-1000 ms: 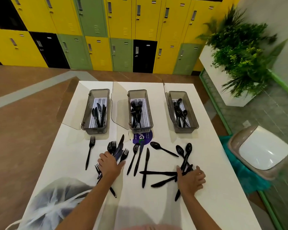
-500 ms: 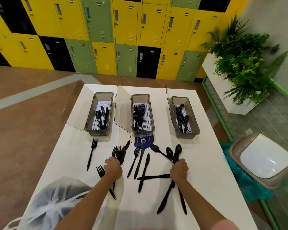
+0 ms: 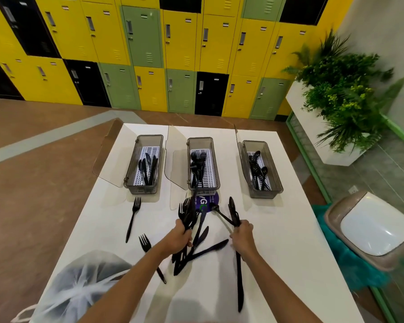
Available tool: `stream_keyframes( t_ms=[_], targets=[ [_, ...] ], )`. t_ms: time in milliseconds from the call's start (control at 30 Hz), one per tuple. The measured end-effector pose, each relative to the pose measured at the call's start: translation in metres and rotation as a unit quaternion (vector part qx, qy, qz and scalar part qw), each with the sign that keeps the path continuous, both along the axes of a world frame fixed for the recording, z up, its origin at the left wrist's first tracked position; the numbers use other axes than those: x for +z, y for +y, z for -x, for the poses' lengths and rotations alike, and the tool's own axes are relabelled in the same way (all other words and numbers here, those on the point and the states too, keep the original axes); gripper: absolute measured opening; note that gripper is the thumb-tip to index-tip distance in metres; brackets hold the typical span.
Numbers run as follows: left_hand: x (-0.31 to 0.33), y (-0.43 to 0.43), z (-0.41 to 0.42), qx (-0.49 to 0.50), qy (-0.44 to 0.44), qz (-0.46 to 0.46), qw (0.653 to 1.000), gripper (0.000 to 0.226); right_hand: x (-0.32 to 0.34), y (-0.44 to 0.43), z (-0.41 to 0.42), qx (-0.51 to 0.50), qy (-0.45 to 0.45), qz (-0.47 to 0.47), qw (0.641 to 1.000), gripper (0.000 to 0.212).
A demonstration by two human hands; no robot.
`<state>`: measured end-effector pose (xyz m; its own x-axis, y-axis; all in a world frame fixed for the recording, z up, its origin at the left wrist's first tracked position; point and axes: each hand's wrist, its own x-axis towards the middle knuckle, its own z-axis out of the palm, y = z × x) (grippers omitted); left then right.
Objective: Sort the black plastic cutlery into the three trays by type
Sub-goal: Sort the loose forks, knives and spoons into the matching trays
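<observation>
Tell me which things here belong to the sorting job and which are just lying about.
Job:
- left hand, gripping forks
- right hand, gripping spoons
- loose knives
- two loose forks
- knife tray, fork tray, spoon tray

Lying about:
- plastic bag
- purple sticker
- bin
- plant
- lockers

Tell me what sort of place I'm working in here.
Probably a shared indoor space such as a staff or school locker area: a wall of yellow, green and black metal lockers, a long white table, a white planter of green foliage and a swing-lid bin.
</observation>
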<state>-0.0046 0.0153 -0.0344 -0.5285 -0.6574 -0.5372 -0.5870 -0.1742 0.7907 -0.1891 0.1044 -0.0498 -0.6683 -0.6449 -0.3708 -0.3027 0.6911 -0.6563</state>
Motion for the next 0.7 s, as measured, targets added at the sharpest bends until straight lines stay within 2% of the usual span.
stream_keyframes(
  t_ms=[133, 233, 567, 633, 700],
  targets=[
    [0.011, 0.013, 0.006, 0.073, 0.104, -0.096, 0.987, 0.020, 0.006, 0.001, -0.017, 0.024, -0.005, 0.051, 0.998, 0.013],
    [0.013, 0.023, 0.013, 0.111, 0.164, -0.125, 0.972, 0.020, 0.013, 0.004, -0.030, 0.057, -0.036, 0.086, 0.994, 0.011],
    [0.035, 0.041, 0.030, 0.192, 0.290, -0.103, 0.932, 0.026, 0.035, 0.014, -0.062, 0.190, -0.061, 0.137, 0.970, 0.013],
    [0.035, 0.042, 0.028, 0.201, 0.296, -0.105, 0.928, 0.039, 0.039, 0.016, -0.064, 0.200, -0.060, 0.156, 0.965, 0.014],
    [0.035, 0.042, 0.027, 0.208, 0.291, -0.105, 0.928, 0.036, 0.044, 0.018, -0.066, 0.224, -0.062, 0.171, 0.957, 0.017]
  ],
)
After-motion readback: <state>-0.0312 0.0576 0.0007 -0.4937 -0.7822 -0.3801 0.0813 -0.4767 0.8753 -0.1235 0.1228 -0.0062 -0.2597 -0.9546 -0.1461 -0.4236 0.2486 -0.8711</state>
